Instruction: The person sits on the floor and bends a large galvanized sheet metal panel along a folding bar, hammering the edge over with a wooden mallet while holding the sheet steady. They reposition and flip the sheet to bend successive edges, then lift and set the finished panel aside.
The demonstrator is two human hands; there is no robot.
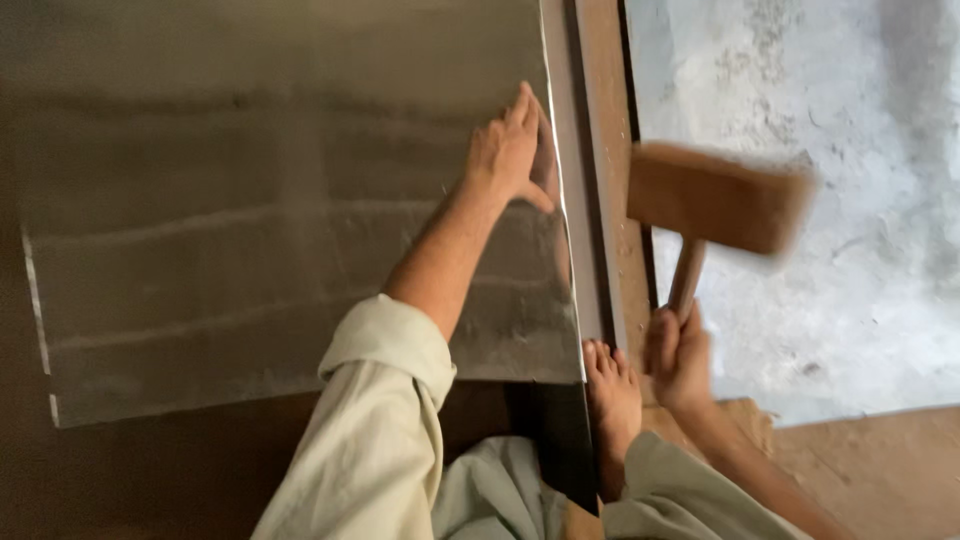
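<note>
The left hand (pixel 508 150) lies flat and open on the metal sheet (pixel 250 220), at its right edge beside a steel bar (pixel 590 200). The right hand (pixel 680 360) grips a wooden mallet (pixel 715 200), raised and blurred, right of the sheet.

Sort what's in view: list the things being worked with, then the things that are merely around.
In use:
- metal sheet, pressed flat by the left hand
- wooden mallet, blurred, gripped by the right hand
- long metal bar along the sheet's right edge
- bare foot resting by the bar

Merely around:
- pale concrete floor
- wooden board at lower right
</note>
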